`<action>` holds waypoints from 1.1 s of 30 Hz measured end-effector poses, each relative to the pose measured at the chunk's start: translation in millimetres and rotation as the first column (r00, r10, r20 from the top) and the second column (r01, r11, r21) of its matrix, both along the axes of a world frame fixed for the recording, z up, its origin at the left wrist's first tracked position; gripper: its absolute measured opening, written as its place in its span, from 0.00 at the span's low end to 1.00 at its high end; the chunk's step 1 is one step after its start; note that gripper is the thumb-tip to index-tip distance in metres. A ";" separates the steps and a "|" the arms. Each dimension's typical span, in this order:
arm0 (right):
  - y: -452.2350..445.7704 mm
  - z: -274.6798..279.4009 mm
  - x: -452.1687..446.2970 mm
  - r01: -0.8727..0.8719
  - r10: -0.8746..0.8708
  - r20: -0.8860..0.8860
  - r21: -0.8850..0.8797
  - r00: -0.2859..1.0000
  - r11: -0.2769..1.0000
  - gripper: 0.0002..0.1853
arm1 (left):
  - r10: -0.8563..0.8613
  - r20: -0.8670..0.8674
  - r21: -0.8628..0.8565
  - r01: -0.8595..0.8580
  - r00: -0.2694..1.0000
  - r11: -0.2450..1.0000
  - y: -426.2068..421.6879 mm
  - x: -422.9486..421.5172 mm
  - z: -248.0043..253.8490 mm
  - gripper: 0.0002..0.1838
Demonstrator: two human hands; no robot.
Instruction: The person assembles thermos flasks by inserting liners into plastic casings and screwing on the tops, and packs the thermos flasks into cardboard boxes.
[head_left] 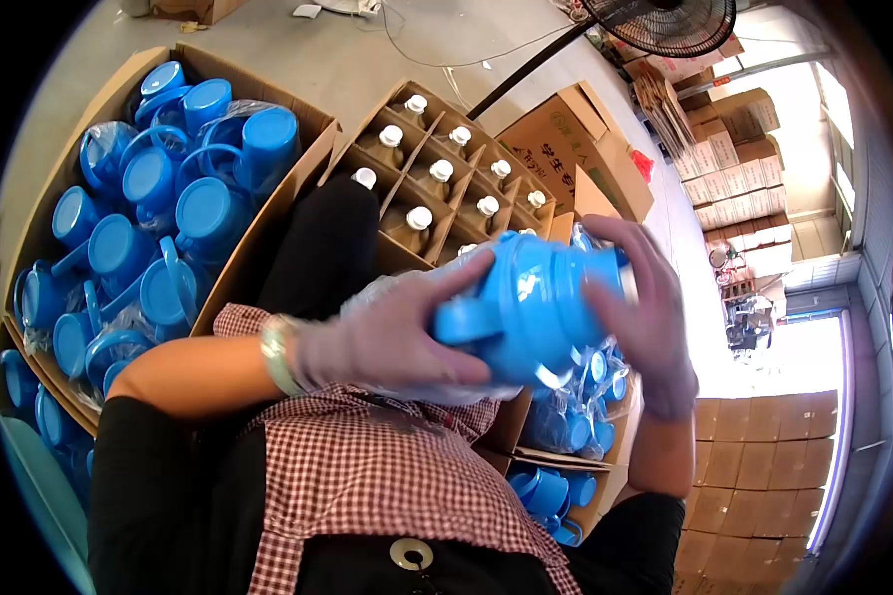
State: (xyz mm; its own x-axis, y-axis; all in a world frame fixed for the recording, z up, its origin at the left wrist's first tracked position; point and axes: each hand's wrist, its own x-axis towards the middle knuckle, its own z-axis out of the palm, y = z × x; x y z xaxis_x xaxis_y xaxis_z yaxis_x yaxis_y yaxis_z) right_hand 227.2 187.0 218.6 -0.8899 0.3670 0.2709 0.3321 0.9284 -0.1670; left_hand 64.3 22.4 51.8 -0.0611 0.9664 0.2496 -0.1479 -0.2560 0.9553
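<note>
Both my hands wear thin greyish-purple gloves and hold a blue plastic jug (541, 302), tilted on its side in front of my chest. My left hand (397, 332) grips its wide body by the side handle. Around the narrower right end curl the fingers of my right hand (645, 307), slightly blurred by motion. A pale edge shows at that end, but what it is I cannot make out. Clear plastic film hangs under the jug and my left hand. Just beyond, a divided carton (367, 149) holds several bottles with white caps (421, 217).
To the left, a large carton (313, 164) is filled with blue handled jugs (208, 208), some in clear film. More cartons of blue pieces (551, 491) stand below right. An open carton (566, 149), a floor fan (665, 25) and stacked boxes (764, 466) lie beyond.
</note>
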 end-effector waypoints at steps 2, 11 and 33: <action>-32.8 25.5 -1.1 -0.433 0.425 0.088 0.111 0.901 0.894 0.28 | -0.361 0.127 0.001 0.364 0.924 0.931 19.3 -58.3 14.7 0.58; 8.3 -26.8 6.1 -0.227 0.158 -0.292 -0.219 0.943 0.949 0.40 | 0.285 -0.139 -0.073 -0.296 0.949 0.952 1.3 -0.5 -3.3 0.48; -32.2 -169.8 123.1 -0.080 0.332 -0.645 0.387 0.688 0.919 0.24 | 0.585 0.068 0.080 -0.589 0.808 0.804 -14.7 -77.1 -74.8 0.47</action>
